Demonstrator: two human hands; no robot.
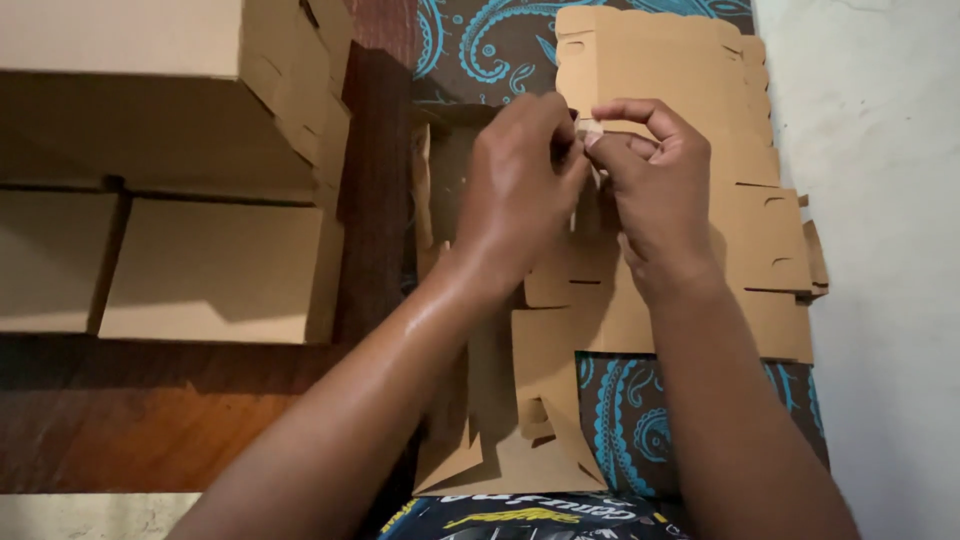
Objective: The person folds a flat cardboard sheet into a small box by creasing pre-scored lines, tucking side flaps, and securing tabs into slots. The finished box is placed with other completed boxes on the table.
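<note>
Hands meet at 12 o'clock: left hand point(520, 185) & right hand point(655, 185) both pinch, fingers curled, a small flap of the half-folded cardboard box point(545, 400), probably a locking tab. Best kept square, w/ firm creasing.

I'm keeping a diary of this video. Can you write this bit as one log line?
left hand: pinching cardboard tab | right hand: pinching same tab | beneath: flat box blanks | left side: folded boxes

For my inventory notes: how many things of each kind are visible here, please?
Folded brown boxes: 3
Box being folded: 1
Stack of flat cardboard blanks: 1
Patterned cloth: 1
Hands, left hand and right hand: 2
Total: 8
</note>
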